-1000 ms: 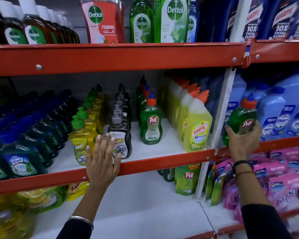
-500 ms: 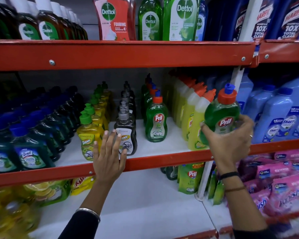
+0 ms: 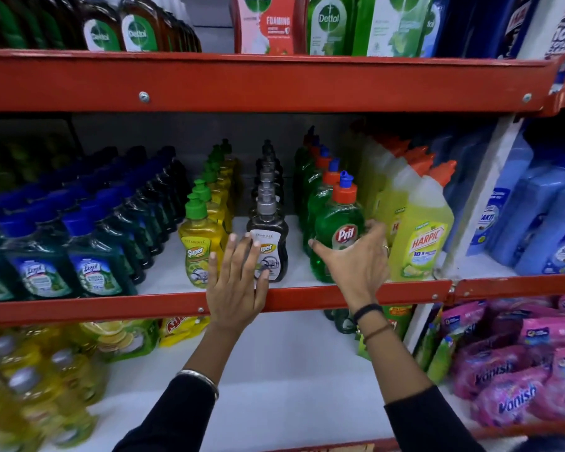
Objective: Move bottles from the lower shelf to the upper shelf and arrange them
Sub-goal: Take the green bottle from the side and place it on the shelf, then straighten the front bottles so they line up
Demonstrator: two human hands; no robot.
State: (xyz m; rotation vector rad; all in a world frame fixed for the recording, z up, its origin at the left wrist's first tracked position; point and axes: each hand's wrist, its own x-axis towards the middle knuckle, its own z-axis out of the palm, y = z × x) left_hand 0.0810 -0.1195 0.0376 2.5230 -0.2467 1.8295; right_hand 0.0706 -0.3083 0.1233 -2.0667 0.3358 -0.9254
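The right hand (image 3: 356, 259) is wrapping its fingers around a green Pril bottle (image 3: 338, 233), which is standing at the front of its row on the shelf (image 3: 79, 309). A moment ago that bottle was up in the air. The left hand (image 3: 235, 282) is staying flat and open, fingers spread, touching the black bottle (image 3: 269, 246).

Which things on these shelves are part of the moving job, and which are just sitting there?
Part of the job:
- green Pril bottle, in the right hand
- Pril row behind it
- red shelf edge

Just sitting there:
- yellow Harpic bottle
- black Super bottle, behind the open left hand
- pink Vanish packs
- Dettol bottles
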